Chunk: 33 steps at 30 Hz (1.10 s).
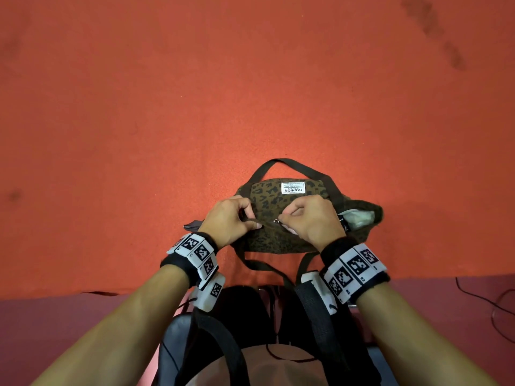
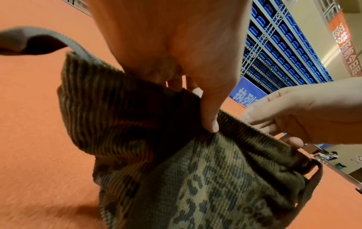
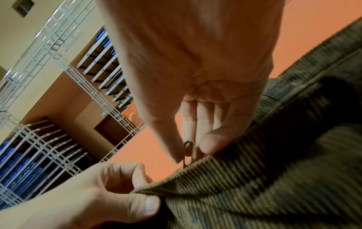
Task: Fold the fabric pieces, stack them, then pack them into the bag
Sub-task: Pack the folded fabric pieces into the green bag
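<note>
A brown leopard-print corduroy bag (image 1: 278,240) with dark straps and a white label (image 1: 292,188) lies on the orange floor. My left hand (image 1: 231,218) pinches the bag's top edge between thumb and fingers, as the left wrist view shows (image 2: 203,108). My right hand (image 1: 309,218) pinches the small metal zipper pull (image 3: 188,151) on that same edge, a short way right of the left hand. White folded fabric (image 1: 358,217) shows inside the bag's gaping right end. The rest of the bag's contents is hidden.
The orange floor (image 1: 250,93) spreads far ahead and to both sides. A dark flat object (image 1: 192,225) pokes out left of the bag. A darker red strip and thin cables (image 1: 501,310) lie near me on the right. Blue stadium seats (image 2: 284,51) rise in the background.
</note>
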Each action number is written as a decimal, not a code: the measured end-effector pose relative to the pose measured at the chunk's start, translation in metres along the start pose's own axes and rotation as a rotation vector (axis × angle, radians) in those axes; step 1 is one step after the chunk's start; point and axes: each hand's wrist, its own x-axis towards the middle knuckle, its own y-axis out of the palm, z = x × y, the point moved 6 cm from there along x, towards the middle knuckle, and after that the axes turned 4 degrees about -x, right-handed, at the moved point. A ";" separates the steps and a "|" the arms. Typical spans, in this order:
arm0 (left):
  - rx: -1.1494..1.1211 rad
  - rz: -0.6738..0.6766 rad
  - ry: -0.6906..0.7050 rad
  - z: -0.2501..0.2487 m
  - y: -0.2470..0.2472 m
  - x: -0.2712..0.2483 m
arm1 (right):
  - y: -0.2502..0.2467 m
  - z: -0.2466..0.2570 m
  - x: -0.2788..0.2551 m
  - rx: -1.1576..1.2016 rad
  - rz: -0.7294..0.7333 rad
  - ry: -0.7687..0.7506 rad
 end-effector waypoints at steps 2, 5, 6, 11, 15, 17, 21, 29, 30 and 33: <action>0.001 -0.002 -0.005 -0.001 0.001 0.000 | -0.004 -0.001 -0.001 -0.017 -0.015 0.023; 0.019 0.009 -0.017 0.003 -0.001 0.001 | -0.031 -0.021 -0.004 -0.055 -0.068 0.066; 0.027 0.000 -0.031 0.006 -0.005 0.001 | -0.049 -0.035 -0.002 -0.073 -0.108 0.109; 0.042 -0.013 -0.045 0.013 -0.015 0.001 | -0.132 -0.081 -0.007 -0.089 -0.319 0.244; 0.053 -0.021 -0.057 0.009 -0.017 0.003 | -0.139 -0.084 -0.007 -0.122 -0.374 0.227; 0.067 -0.007 -0.047 0.008 -0.021 0.004 | -0.145 -0.093 -0.009 -0.076 -0.403 0.277; 0.190 -0.029 0.023 -0.001 -0.025 0.004 | -0.140 -0.082 -0.021 -0.203 -0.499 0.149; 0.257 -0.076 0.207 0.003 -0.015 -0.014 | -0.079 -0.033 -0.012 -0.340 -0.033 -0.207; 0.255 -0.081 0.200 0.003 -0.014 -0.014 | -0.066 -0.022 -0.012 -0.396 0.046 -0.290; 0.374 -0.008 0.182 0.008 -0.008 -0.013 | -0.022 -0.007 -0.011 -0.623 0.182 -0.467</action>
